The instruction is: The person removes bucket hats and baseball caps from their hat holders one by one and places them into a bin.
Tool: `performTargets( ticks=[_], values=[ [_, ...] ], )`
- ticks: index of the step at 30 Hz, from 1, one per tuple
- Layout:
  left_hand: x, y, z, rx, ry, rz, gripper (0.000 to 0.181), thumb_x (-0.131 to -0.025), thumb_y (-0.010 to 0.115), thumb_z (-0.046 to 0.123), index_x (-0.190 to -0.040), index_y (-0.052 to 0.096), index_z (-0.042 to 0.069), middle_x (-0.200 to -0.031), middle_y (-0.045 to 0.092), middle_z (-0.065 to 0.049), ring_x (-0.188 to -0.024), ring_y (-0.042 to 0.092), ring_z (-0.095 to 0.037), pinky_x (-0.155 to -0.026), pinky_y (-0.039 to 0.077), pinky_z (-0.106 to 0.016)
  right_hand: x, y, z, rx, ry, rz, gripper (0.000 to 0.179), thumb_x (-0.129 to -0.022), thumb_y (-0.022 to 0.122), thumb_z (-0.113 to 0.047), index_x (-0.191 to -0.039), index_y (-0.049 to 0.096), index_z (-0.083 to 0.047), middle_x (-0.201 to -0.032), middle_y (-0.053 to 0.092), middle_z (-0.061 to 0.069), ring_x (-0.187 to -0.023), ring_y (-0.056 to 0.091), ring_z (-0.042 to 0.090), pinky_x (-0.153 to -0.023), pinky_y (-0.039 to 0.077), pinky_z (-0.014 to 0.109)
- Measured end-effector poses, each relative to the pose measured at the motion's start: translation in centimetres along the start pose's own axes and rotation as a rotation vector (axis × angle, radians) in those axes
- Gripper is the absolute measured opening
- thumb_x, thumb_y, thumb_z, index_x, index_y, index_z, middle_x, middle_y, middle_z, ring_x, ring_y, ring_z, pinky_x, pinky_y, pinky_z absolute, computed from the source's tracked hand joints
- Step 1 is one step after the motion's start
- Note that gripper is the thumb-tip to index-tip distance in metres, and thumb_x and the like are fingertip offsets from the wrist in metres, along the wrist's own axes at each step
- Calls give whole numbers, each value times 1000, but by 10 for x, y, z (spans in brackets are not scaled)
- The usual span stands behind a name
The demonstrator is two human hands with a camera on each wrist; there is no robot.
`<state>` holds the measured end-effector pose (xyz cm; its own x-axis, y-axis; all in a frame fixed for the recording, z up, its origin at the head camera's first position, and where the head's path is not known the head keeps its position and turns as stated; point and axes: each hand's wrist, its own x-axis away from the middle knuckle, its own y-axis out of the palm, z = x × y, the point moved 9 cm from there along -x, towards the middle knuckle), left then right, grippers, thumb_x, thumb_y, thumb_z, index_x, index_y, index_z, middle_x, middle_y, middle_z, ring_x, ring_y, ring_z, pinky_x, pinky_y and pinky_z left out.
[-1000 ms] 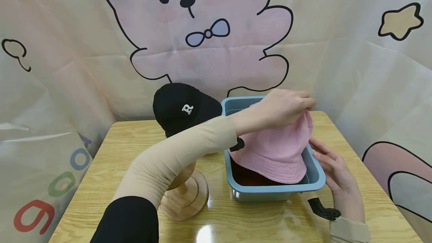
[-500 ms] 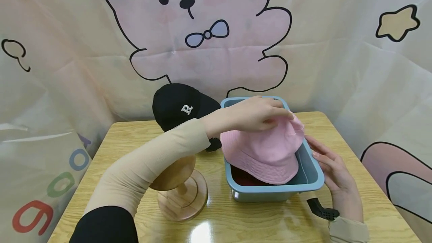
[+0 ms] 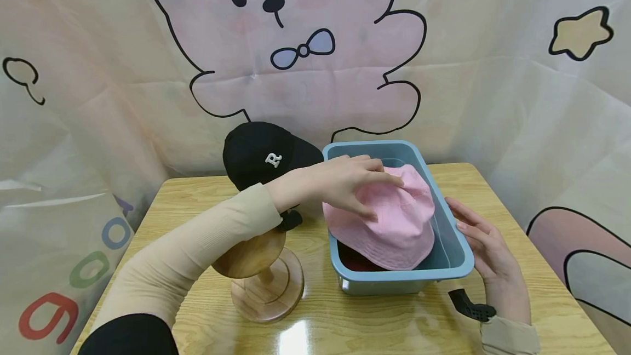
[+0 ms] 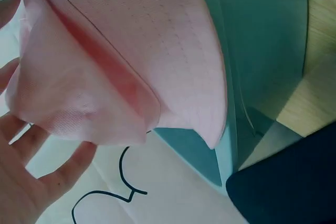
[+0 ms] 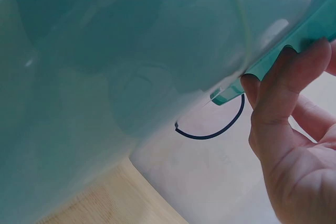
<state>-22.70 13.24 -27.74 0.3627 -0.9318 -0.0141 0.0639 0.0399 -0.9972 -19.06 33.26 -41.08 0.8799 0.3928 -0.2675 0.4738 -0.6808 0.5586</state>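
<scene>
A pink bucket hat (image 3: pixel 394 223) lies crown up in a blue plastic bin (image 3: pixel 404 275), its brim against the left rim. My left hand (image 3: pixel 342 182) is over the hat's left side, thumb and fingers spread apart. In the left wrist view, the fingers of that hand (image 4: pixel 31 182) stay loosely extended beside the pink cloth (image 4: pixel 79 93). My right hand (image 3: pixel 488 251) holds the bin's right rim, thumb on top. The right wrist view has its fingers (image 5: pixel 275 95) bent at the rim's edge. Something dark red (image 3: pixel 355 259) shows under the hat.
A black baseball cap (image 3: pixel 256 158) with a white letter R sits left of the bin, at the back. In front of it stands a wooden hat stand (image 3: pixel 268 286) with a rounded top, partly covered by my left forearm. All stand on a wooden table (image 3: pixel 370 327).
My left hand has moved left and its fingers have spread from the hat's crown. The hat has shifted left and sunk lower in the bin. My right hand stays at the rim.
</scene>
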Motion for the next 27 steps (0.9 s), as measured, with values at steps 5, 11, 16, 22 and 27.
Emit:
performTargets(
  ticks=[5,11,16,22,27],
  values=[
    [1,10,-2,39,-23,-129,73,-78,74,49,-143,43,35,-124,53,5,-113,47,-10,-92,42,-28,0,-1,0,4,0,8,54,-98,19,11,-143,44,-6,-136,56,3,-114,64,19,-91,53,29],
    [-7,28,3,38,-5,-247,67,-80,74,36,-141,47,30,-118,54,1,-111,49,-12,-95,42,-26,1,-4,1,81,12,57,52,-99,23,9,-143,44,-8,-135,56,0,-113,64,17,-91,54,28],
    [-22,43,7,-46,2,-285,65,-81,73,30,-140,47,28,-123,55,1,-115,51,-13,-100,40,-27,2,-6,0,101,13,72,52,-99,23,9,-144,44,-9,-136,56,-1,-113,64,16,-91,54,28],
    [-33,64,8,-110,-20,-354,60,-84,70,25,-139,46,27,-133,53,0,-121,50,-17,-103,41,-30,3,-4,0,69,4,43,53,-98,21,10,-144,42,-7,-137,55,1,-114,64,18,-91,54,29],
    [-33,72,4,-96,-50,-393,62,-83,71,21,-139,45,27,-138,49,-1,-124,47,-17,-104,41,-31,2,-5,-1,98,15,58,53,-99,23,9,-144,43,-8,-137,55,-1,-113,65,17,-91,54,29]
  ],
)
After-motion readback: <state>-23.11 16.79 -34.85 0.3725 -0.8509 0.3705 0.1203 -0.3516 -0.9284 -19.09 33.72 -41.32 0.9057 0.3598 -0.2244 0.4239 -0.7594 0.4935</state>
